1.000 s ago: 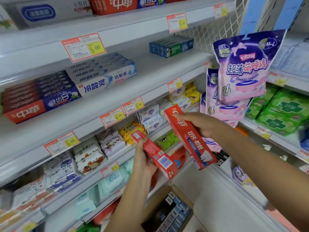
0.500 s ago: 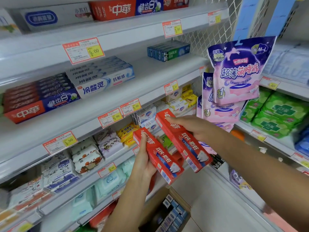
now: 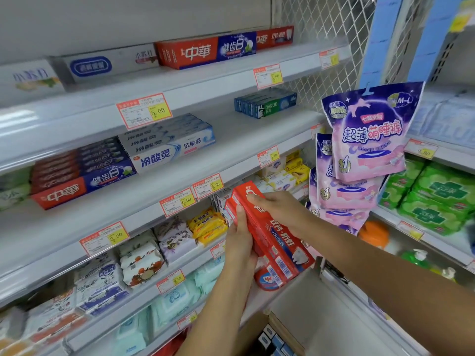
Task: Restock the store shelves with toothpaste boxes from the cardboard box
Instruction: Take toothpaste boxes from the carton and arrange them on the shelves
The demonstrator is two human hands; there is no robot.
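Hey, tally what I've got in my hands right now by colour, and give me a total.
Red cardboard toothpaste boxes: 2, pressed together, gripped by left hand and right hand
Other colours: 0
Total: 2

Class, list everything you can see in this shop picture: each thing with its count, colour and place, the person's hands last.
red toothpaste boxes: two, red, held together at centre
striped toothpaste boxes: one stack, red and blue, middle shelf, left
pale toothpaste boxes: one stack, white and blue, middle shelf, centre
DARLIE boxes: one row, blue-green, middle shelf, right
hanging packs: at least three, purple and pink, right
green packs: several, green, right-hand shelves
cardboard box: one, brown, bottom edge
left hand: one, grips the red boxes' left side
right hand: one, grips them from above
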